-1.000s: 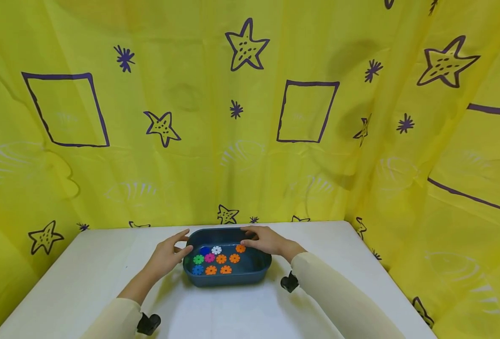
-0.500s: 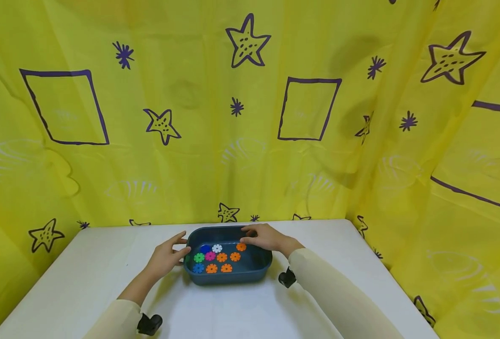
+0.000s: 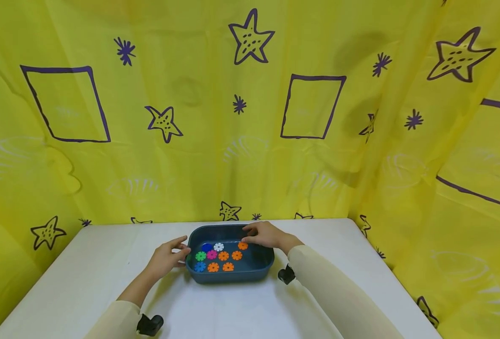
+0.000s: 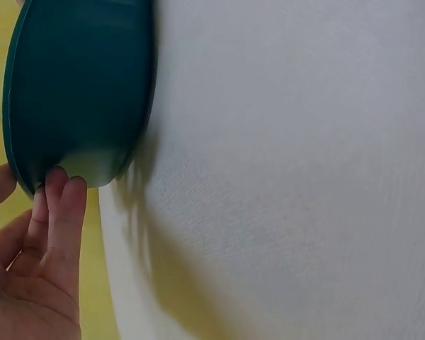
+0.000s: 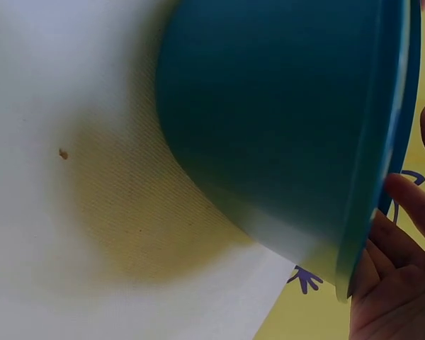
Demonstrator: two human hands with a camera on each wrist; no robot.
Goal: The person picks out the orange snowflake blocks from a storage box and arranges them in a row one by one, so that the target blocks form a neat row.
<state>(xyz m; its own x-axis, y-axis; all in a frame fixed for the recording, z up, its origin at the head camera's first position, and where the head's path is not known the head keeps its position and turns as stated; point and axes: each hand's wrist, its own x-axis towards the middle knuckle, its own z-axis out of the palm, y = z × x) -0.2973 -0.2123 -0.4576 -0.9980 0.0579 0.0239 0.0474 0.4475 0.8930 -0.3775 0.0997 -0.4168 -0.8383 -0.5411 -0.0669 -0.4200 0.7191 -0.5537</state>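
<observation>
A dark teal oval plastic basin [image 3: 233, 276] stands on the white table. Several flower-shaped plastic discs lie in it: orange discs [image 3: 223, 256], a green disc [image 3: 201, 255], a pink disc [image 3: 212, 254], a white disc [image 3: 218, 246] and blue discs [image 3: 200, 266]. My left hand [image 3: 168, 258] holds the basin's left end, thumb by the rim; in the left wrist view its fingers [image 4: 69, 212] touch the outer wall. My right hand [image 3: 267, 234] holds the far right rim, its thumb over the inside near one orange disc [image 3: 243, 246]. The palm hides that corner.
The white table [image 3: 106, 263] has its far edge just behind the basin. Yellow curtains [image 3: 207, 103] with drawn stars and squares hang behind and at both sides. A black wrist mount [image 3: 150, 325] sits at the left sleeve, another black mount [image 3: 286, 274] at the right.
The hands and basin keep nearly the same places relative to each other. The whole view has shifted slightly as the head moved. The discs have not moved inside the basin.
</observation>
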